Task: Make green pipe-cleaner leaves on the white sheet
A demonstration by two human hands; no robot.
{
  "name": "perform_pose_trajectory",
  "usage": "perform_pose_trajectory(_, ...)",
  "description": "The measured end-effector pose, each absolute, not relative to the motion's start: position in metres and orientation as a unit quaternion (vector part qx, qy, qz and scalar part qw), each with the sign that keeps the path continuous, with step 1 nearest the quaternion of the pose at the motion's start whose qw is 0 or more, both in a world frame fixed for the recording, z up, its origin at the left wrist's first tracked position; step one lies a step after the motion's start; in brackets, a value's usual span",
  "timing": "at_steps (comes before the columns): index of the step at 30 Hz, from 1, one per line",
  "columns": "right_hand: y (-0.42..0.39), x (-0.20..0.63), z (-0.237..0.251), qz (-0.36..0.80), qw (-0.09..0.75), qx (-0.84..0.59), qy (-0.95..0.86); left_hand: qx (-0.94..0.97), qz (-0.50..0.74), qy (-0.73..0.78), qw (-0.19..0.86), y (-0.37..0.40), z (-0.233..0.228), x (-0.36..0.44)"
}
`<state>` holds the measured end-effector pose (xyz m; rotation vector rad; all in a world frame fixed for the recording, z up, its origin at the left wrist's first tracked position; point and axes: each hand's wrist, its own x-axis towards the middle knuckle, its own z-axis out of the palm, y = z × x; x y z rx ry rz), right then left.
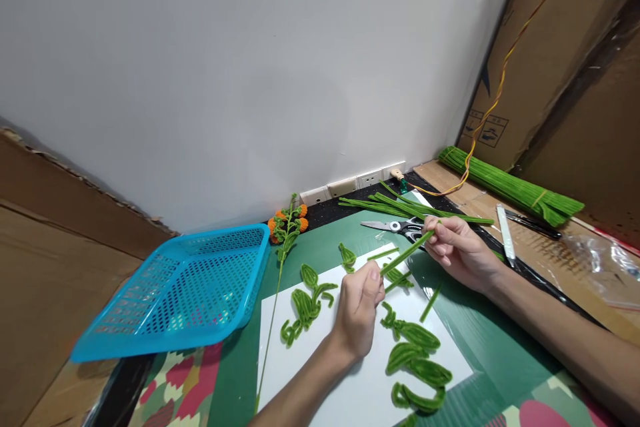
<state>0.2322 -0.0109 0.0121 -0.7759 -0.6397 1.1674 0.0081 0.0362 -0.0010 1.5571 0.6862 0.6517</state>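
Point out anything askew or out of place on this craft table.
The blue basket sits tilted, its left corner hanging off the table edge. Otherwise nothing stands out: both hands hold a green pipe cleaner.

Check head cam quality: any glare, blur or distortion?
Head view: wide-angle bend, table edges splay outward; light soft and even, faint shadow under the left hand; glare only on the plastic bag; the green stem and right hand read sharp.

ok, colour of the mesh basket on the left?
Bright blue: the basket shows clearly in the head view, beside the white sheet.
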Motion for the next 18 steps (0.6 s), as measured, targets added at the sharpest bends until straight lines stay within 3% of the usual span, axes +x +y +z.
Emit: perform_pose_trajectory(18,-0.0081,0.2389,0.0039,0.549,0.733,-0.31,-0.256,0.652,0.28,0.284,0.645,0.0328,-0.0007,0.0101)
